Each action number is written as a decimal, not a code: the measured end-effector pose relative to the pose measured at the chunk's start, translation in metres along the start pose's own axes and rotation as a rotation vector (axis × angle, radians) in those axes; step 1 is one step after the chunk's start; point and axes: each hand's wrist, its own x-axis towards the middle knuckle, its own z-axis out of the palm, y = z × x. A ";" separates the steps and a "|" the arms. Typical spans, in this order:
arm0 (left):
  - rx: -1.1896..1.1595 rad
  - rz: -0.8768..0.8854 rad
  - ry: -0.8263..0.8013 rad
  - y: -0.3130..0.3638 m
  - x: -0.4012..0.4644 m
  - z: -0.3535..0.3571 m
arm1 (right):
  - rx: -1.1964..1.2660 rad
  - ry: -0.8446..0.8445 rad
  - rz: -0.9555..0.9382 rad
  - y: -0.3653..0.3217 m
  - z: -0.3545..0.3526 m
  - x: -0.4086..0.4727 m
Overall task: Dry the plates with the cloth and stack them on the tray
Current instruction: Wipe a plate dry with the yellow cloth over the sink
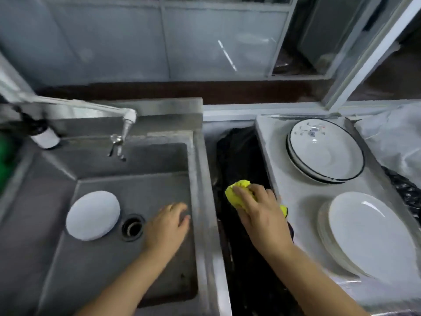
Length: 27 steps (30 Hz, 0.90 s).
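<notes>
A white plate lies upside down in the steel sink, left of the drain. My left hand hovers over the sink's right side, fingers relaxed, holding nothing. My right hand grips a bunched yellow cloth above the dark gap between sink and tray. On the pale tray at the right stand two stacks: dark-rimmed plates at the back and plain white plates at the front.
A tap reaches over the sink's back edge, with a dark bottle at the back left. The drain sits mid-sink. Black plastic fills the gap. Crumpled clear plastic lies right of the tray.
</notes>
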 end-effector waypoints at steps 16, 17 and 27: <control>-0.144 -0.716 -0.139 -0.419 0.040 0.002 | 0.034 -0.387 -0.239 -0.269 0.264 0.133; -0.175 -0.768 -0.135 -0.431 0.042 0.008 | 0.029 -0.400 -0.238 -0.274 0.277 0.134; -0.656 -1.133 -0.060 -0.486 0.059 0.072 | 0.062 -0.506 -0.098 -0.272 0.346 0.134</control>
